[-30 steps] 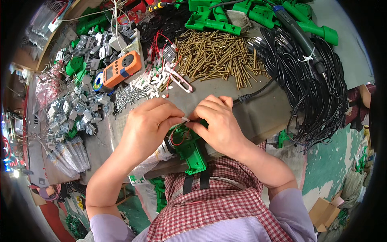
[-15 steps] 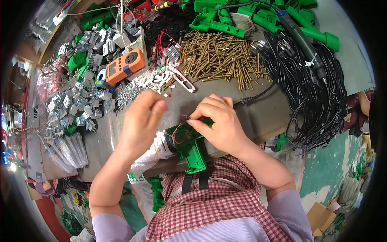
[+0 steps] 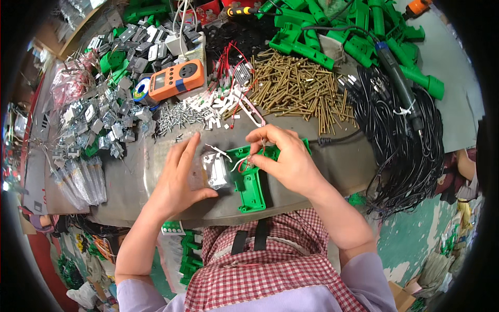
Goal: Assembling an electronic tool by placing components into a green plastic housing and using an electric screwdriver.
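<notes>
A green plastic housing half (image 3: 251, 193) lies on the grey bench near its front edge, its hollow side up. Over its upper part, my right hand (image 3: 285, 158) is closed with thumb and fingers pinched on thin red and white wires (image 3: 242, 165). Part of the housing is hidden beneath that hand. My left hand (image 3: 178, 181) is open, thumb spread from the fingers, with nothing in it. Between that hand and the housing sits a silvery-white block-shaped part (image 3: 216, 170), attached to the housing's left end. A white wire end sticks up above it.
Beyond my hands lie small screws (image 3: 179, 117), white connectors (image 3: 221, 106) and a heap of brass-coloured rods (image 3: 301, 91). An orange meter (image 3: 176, 80) stands behind the screws. Black cables (image 3: 395, 145) and a dark electric screwdriver (image 3: 400, 86) are at right, metal parts (image 3: 99, 125) at left.
My left hand has come down and opened beside the silvery part. The right hand stays pinched at the wires. The housing now lies flatter and farther onto the bench; the view has shifted slightly.
</notes>
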A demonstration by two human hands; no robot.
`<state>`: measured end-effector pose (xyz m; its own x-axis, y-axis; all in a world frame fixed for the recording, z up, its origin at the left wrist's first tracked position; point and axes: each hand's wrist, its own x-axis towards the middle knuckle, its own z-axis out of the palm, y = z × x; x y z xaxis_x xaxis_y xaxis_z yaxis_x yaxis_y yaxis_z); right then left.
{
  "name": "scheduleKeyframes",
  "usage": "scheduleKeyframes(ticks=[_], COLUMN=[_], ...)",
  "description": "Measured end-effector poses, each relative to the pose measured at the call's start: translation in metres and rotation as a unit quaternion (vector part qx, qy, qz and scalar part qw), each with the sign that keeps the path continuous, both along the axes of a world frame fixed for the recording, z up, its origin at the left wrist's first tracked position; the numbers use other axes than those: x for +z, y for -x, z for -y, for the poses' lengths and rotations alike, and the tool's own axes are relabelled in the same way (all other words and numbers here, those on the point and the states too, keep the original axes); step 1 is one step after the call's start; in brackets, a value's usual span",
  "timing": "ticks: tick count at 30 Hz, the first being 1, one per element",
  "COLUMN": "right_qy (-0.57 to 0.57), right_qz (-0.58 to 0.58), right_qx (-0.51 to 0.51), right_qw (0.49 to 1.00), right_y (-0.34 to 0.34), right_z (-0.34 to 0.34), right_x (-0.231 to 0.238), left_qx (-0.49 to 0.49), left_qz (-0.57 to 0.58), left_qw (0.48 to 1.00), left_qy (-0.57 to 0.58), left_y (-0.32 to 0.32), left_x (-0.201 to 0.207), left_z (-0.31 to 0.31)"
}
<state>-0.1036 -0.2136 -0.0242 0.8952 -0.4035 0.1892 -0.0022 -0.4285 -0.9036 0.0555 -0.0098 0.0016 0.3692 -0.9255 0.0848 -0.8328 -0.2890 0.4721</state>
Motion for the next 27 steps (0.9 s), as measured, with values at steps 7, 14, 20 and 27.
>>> scheduleKeyframes(ticks=[7, 14, 20, 27], right_qy=[-0.033, 0.046, 0.195, 0.241], right_qz=[-0.001, 0.052, 0.131, 0.132], right_qx=[0.027, 0.027, -0.028, -0.021], right_qw=[0.999, 0.997, 0.972, 0.961], right_y=[-0.007, -0.006, -0.011, -0.017], right_z=[0.006, 0.005, 0.007, 0.000], right_x=[0.009, 0.008, 0.000, 0.012], left_qx=[-0.016, 0.021, 0.011, 0.004], left_qz=[0.082, 0.092, 0.128, 0.179], left_qw=[0.980, 0.973, 0.966, 0.953], left_qy=[0.180, 0.211, 0.224, 0.244], left_y=[0.033, 0.035, 0.033, 0.032], left_x=[0.014, 0.003, -0.005, -0.002], left_z=[0.046, 0.055, 0.066, 0.058])
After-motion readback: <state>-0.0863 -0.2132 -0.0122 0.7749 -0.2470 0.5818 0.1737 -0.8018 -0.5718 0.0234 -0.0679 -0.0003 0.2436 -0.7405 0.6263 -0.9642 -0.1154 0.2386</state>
